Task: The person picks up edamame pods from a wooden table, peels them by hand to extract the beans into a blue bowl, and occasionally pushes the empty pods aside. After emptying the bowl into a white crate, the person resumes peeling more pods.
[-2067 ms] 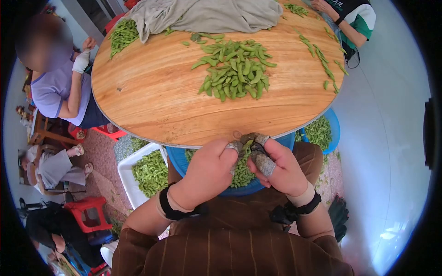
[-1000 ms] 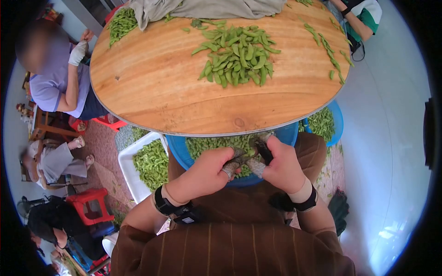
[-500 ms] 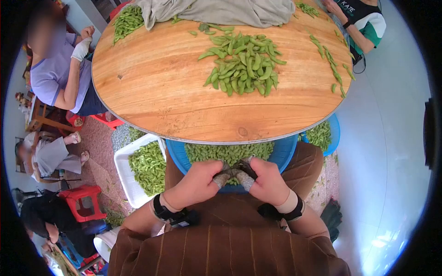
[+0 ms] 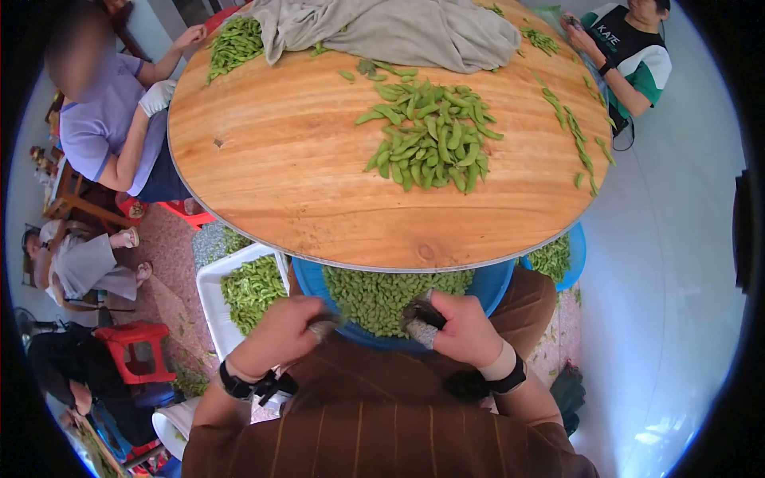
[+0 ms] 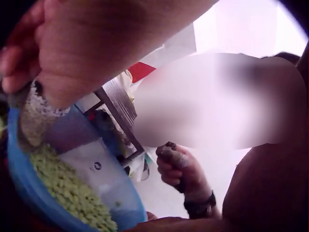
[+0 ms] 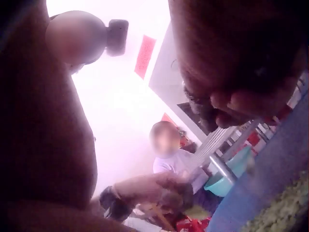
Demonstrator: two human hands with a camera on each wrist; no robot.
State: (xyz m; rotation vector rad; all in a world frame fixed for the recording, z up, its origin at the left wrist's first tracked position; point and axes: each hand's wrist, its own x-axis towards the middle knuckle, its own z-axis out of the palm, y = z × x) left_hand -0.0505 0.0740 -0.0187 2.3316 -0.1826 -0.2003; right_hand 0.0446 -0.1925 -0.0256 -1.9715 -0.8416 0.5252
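Note:
My left hand is over the left side of the blue basin, fingers curled and tips blurred. In the right wrist view, a blurred pale green pod shows at the left fingertips. The right hand is above the basin's near right side, fingers curled in with nothing visible in them. Grey, worn-looking wraps cover the thumbs and some fingers of both hands. Shelled green soybeans fill much of the basin, which sits at my lap under the table edge.
A heap of soybean pods lies on the round wooden table, with a grey cloth behind it. A white tray of green pods stands at left, another blue basin at right. People sit at both sides.
Both hands were together over the basin, working at a green pod about two seconds ago. Now they are apart: the left has moved left, and the right has stayed over the basin.

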